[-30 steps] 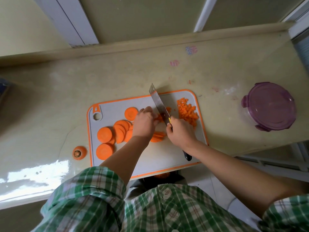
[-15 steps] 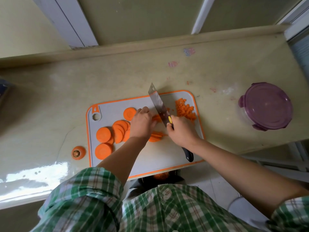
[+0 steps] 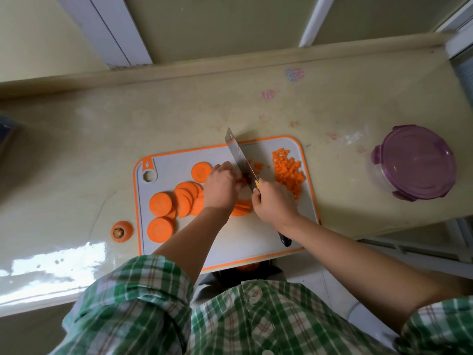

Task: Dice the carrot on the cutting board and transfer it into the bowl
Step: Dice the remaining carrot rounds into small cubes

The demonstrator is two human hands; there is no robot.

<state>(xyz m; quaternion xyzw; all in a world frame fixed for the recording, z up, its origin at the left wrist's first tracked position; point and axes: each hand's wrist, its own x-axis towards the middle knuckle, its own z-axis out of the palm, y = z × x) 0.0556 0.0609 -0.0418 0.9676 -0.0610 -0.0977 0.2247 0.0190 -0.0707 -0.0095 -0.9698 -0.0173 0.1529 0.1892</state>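
Observation:
A grey cutting board (image 3: 238,237) with an orange rim lies on the counter. Round carrot slices (image 3: 160,203) are spread over its left half and a heap of diced carrot (image 3: 288,171) sits at its far right corner. My left hand (image 3: 221,187) has curled fingers pressing down on carrot strips (image 3: 242,207) in the middle of the board. My right hand (image 3: 275,203) grips the handle of a cleaver (image 3: 240,161), whose blade stands just right of my left fingers. The bowl (image 3: 414,165), with a purple lid on it, stands on the counter to the right.
A cut-off carrot top (image 3: 121,231) lies on the counter left of the board. The counter ends at a raised back ledge (image 3: 230,65); its front edge runs just under the board. Small carrot bits (image 3: 258,166) lie beside the blade.
The cleaver has shifted slightly left along the strips, with my left fingers drawing back before it. A few more small cut pieces lie to the right of the blade.

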